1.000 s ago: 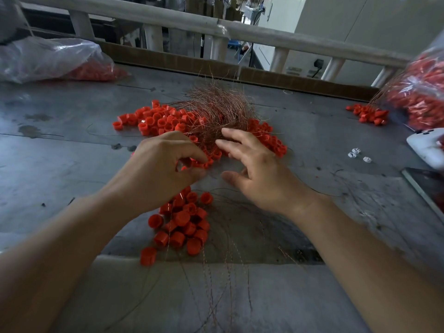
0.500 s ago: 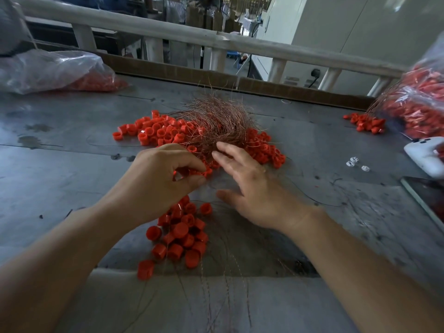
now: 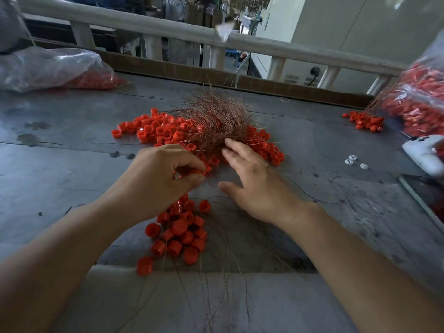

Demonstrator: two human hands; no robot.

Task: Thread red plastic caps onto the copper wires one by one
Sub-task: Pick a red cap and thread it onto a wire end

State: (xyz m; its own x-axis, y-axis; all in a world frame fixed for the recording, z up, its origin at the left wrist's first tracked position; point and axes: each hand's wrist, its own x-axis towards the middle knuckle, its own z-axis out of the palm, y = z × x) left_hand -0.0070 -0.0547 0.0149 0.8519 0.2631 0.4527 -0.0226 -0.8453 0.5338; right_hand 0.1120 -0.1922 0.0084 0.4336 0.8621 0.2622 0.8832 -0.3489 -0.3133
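Left hand point(image 3: 156, 181): fingers curled, thumb and forefinger closed in a pinch on a red cap point(image 3: 189, 169) at the near edge of the loose caps. The pinch is the same as half a second ago, and the hand has hardly shifted. Whether a wire is also in the pinch cannot be told.
Right hand point(image 3: 254, 186): holds nothing. The fingers are spread and nearly straight, with the tips touching the near side of the wires point(image 3: 216, 118) and the thumb stretched out low toward the left hand. A second ago the fingers were a little more bent.
Gap between hands: small, much as before.
Wires: a tangled copper bunch on the table point(image 3: 60, 164), lying over the middle of the loose caps; it has not moved.
Loose caps point(image 3: 156, 128): spread to the left and right of the wires, beyond both hands, unchanged.
Near caps point(image 3: 182, 233): a cluster between the forearms, with thin strands running from it toward the table's near edge; the number of caps looks the same.
Bags: one with red caps at far left point(image 3: 52, 68), another at far right point(image 3: 422, 102).
View: the whole scene sits lower in the frame than a second ago.
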